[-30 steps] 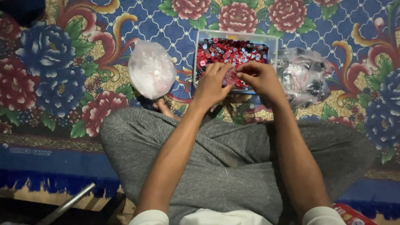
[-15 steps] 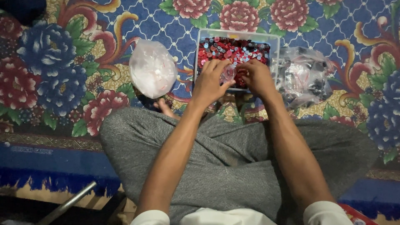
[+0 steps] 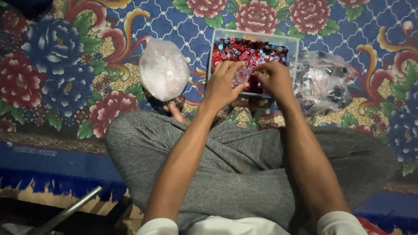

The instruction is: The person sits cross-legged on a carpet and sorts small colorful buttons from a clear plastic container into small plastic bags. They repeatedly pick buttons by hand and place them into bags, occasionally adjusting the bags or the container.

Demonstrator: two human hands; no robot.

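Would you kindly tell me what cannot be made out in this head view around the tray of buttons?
- Near rim of the clear tray: covered by the left hand and right hand.
- The small clear thing between the fingers: too small to identify.
- White bag: contents blurred by plastic.
- Clear bag: dark contents indistinct.
- Metal bar: cut off by the bottom edge.

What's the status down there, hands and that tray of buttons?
Left hand and right hand together pinching a small clear plastic bag. Both over the clear rectangular tray of red and dark buttons. White filled plastic bag to the left, nothing blocking.
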